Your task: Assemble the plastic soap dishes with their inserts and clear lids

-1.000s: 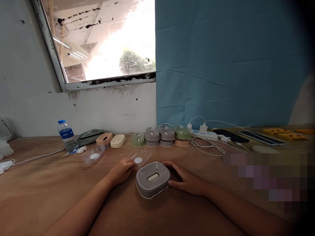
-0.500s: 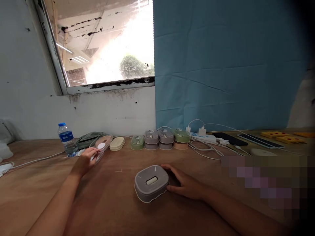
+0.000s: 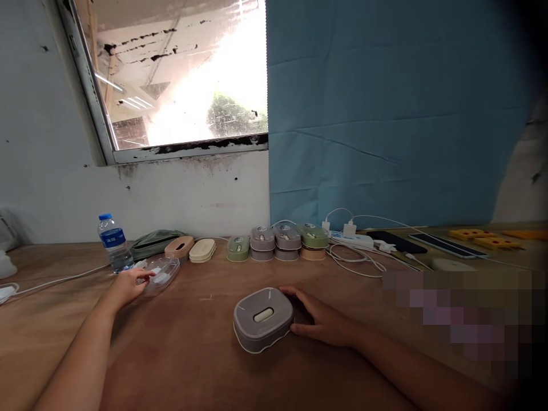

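My right hand (image 3: 323,321) is at the right side of a grey rounded box (image 3: 252,337), thumb at the front and fingers at the back corner. The box stands on the table, and a pale strip shows through the oval slot in its top. At the left, my left hand (image 3: 131,285) is by clear plastic covers (image 3: 171,274) with round white labels. Its index finger reaches out over their near edge, and I see nothing gripped in it. Just behind the covers sits a peach slotted box (image 3: 178,246). Cream oval pieces (image 3: 202,250) lie stacked beside it.
Along the wall stand a green box (image 3: 238,249) and stacked grey boxes (image 3: 262,238), plus a green box on a peach one. A water bottle (image 3: 115,244) and a dark green pouch (image 3: 156,242) are at the left. Cables, a power strip (image 3: 355,240) and phones lie at the right.
My left hand has moved left and lowered, leaving the clear cover it held before the peach box lying on the table. The right hand and the grey box have stayed put.
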Demonstrator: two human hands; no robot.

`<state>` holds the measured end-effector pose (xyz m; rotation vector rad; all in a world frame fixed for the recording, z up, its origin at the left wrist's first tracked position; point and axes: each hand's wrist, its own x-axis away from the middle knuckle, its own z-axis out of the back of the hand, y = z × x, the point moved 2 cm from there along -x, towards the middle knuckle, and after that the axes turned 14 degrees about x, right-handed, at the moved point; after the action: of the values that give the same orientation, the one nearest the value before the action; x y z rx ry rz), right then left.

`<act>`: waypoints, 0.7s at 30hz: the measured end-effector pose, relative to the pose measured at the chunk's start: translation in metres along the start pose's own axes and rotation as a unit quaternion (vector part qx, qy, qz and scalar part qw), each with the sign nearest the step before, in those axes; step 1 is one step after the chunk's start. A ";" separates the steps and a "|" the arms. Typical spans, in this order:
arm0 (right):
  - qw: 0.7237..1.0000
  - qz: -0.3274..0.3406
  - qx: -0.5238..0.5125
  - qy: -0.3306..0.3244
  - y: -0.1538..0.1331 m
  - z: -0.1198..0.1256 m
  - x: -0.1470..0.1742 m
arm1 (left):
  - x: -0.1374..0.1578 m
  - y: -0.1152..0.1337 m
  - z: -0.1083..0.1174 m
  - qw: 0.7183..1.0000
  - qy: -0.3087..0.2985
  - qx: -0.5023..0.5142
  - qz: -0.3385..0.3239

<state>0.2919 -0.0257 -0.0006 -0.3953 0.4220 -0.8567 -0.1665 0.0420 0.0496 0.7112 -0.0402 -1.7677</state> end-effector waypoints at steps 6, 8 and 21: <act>1.000 0.008 -0.009 -0.003 -0.004 0.003 0.000 | 0.000 -0.002 -0.003 0.999 -0.027 0.003 0.019; 1.000 0.010 -0.008 -0.003 -0.005 0.004 -0.001 | 0.000 -0.004 -0.004 0.999 -0.042 0.007 0.023; 1.000 -0.002 0.002 -0.002 -0.007 0.004 -0.001 | 0.002 -0.005 -0.008 0.995 -0.078 0.011 0.055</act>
<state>0.2888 -0.0282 0.0068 -0.3945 0.4149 -0.8603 -0.1675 0.0447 0.0402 0.5740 -0.2026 -1.7156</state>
